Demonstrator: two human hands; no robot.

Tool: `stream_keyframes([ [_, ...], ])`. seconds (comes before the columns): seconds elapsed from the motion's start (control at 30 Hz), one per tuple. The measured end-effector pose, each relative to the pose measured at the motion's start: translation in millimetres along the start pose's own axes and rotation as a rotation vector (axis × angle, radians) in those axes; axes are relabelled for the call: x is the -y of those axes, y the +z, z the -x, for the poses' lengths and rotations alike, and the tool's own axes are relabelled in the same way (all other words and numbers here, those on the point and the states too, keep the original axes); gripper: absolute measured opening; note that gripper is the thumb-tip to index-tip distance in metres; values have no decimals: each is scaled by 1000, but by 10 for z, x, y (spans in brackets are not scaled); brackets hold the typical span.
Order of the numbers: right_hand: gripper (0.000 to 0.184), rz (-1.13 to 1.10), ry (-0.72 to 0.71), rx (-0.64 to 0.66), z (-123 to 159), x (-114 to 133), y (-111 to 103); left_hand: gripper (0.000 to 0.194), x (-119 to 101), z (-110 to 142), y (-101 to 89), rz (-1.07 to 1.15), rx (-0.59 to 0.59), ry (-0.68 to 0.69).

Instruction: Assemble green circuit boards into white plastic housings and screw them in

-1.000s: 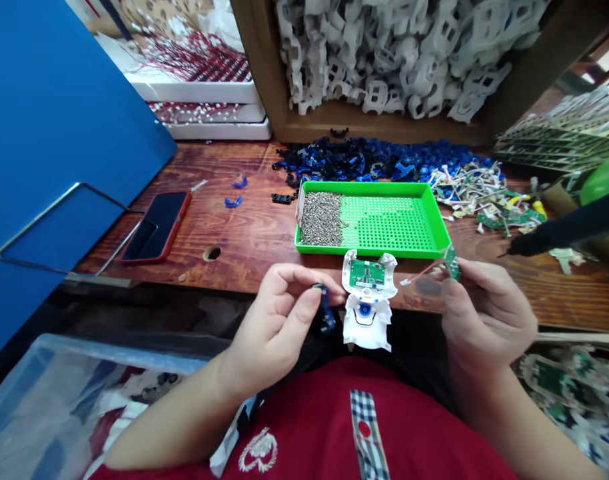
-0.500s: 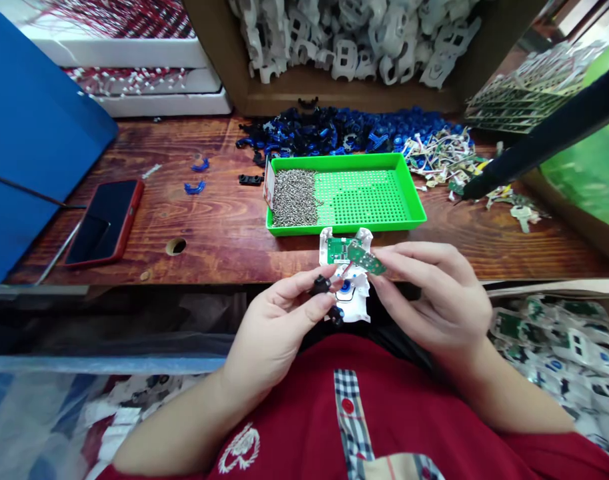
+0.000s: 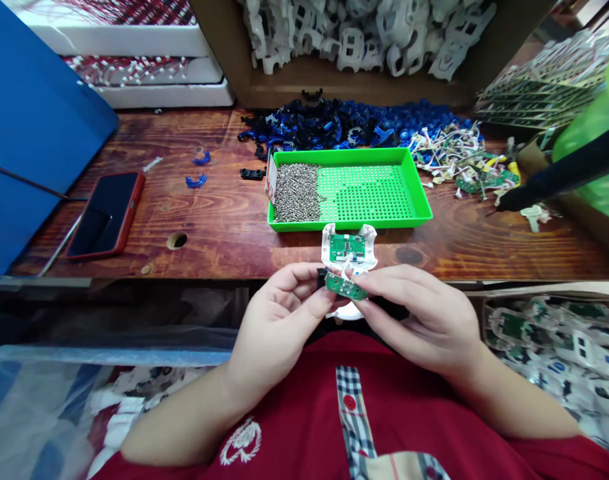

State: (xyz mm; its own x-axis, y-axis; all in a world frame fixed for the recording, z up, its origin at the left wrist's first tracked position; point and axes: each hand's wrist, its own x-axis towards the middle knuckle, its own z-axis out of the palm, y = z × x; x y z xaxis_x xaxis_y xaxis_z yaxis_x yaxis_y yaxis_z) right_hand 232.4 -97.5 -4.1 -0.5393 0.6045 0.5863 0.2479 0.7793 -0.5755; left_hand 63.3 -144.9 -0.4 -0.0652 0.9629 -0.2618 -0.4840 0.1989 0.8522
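Table [image 3: 224, 220] of reddish-brown wood spans the view, with one round hole [image 3: 176, 241] near its left end. One blue panel [image 3: 34, 100] slants in from the left; one cardboard box [image 3: 284, 92] stands at the back, holding white shells [image 3: 352, 48] too many to count. Two white foam trays [image 3: 164, 95] sit stacked left of it. One black tool [image 3: 559, 170] juts in from the right, covering part of the table there. One green tray [image 3: 344, 225] lies mid-table, small metal pieces [image 3: 297, 193] heaped at its left; one pile of blue and black parts [image 3: 344, 123] lies behind it. Two hands meet at the near edge: the left hand [image 3: 287, 317] pinches one black part [image 3: 322, 277], the right hand [image 3: 424, 317] grips the right end of one small circuit board [image 3: 342, 287] between them. One phone [image 3: 104, 213] lies far left. One white housing [image 3: 369, 250], carrying one green board [image 3: 347, 248], is just beyond the hands, its nearer portion partly hidden by them. Two blue clips [image 3: 195, 181] lie left of the tray.
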Motion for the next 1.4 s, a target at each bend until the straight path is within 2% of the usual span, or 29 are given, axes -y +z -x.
stream_keyframes([
  [0.27,29,-65,135,8,32,-41,-10,12,-17,16,-4,-112,-8,18],
  [0.53,26,-77,171,105,31,-74,-103,15,-61,-12,8,-58,57,-91],
  [0.73,25,-67,180,132,22,-38,-140,17,-51,-15,24,-106,64,-86],
  [1.07,34,70,170,108,42,13,10,17,-34,-59,3,-201,-12,0],
  [1.2,33,220,174,31,49,26,82,18,-20,-52,3,-209,18,9],
  [1.4,31,248,140,30,27,47,89,18,-15,-46,22,-179,24,-16],
])
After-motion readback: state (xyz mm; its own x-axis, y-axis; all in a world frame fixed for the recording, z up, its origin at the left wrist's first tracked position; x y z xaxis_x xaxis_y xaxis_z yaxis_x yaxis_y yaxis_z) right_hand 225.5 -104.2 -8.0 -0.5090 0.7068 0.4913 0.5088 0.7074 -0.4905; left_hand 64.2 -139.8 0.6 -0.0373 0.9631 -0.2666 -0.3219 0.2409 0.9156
